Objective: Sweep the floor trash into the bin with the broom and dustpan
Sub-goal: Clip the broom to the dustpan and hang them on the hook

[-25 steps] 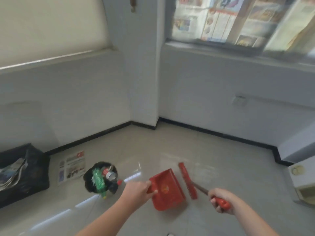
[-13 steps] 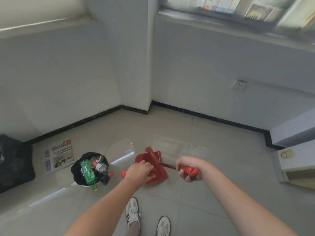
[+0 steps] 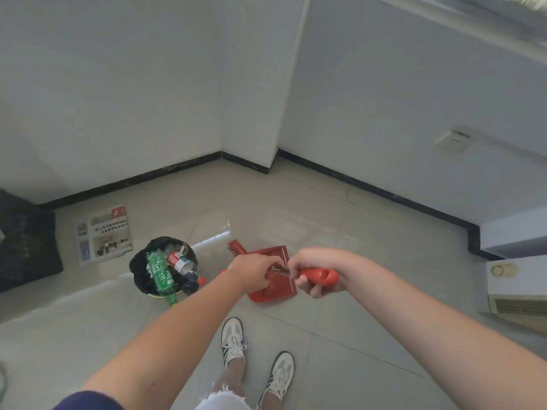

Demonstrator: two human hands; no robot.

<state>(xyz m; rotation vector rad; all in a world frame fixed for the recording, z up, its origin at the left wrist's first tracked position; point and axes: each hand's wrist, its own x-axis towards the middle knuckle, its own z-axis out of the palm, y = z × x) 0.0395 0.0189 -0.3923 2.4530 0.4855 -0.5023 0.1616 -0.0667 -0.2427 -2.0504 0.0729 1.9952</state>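
My left hand (image 3: 254, 269) grips the red dustpan (image 3: 276, 287) by its handle, held above the floor just right of the bin. My right hand (image 3: 318, 272) is closed on the red broom handle (image 3: 321, 276). The broom's metal neck crosses the pan, and its red bristle head (image 3: 236, 247) pokes out past my left hand. The small bin (image 3: 164, 267) has a black liner and is stuffed with a green bottle and a can. What lies inside the pan is hidden by my hands.
A newspaper sheet (image 3: 103, 235) lies flat by the wall left of the bin. A black bag (image 3: 26, 241) sits at the far left. A white box-like unit (image 3: 516, 288) stands at the right. My two sneakers (image 3: 257, 356) are just below the pan.
The view has tilted down. My right hand has drawn the broom in beside my left hand, so the broom now lies across the dustpan. Both tools hang closer to the bin.
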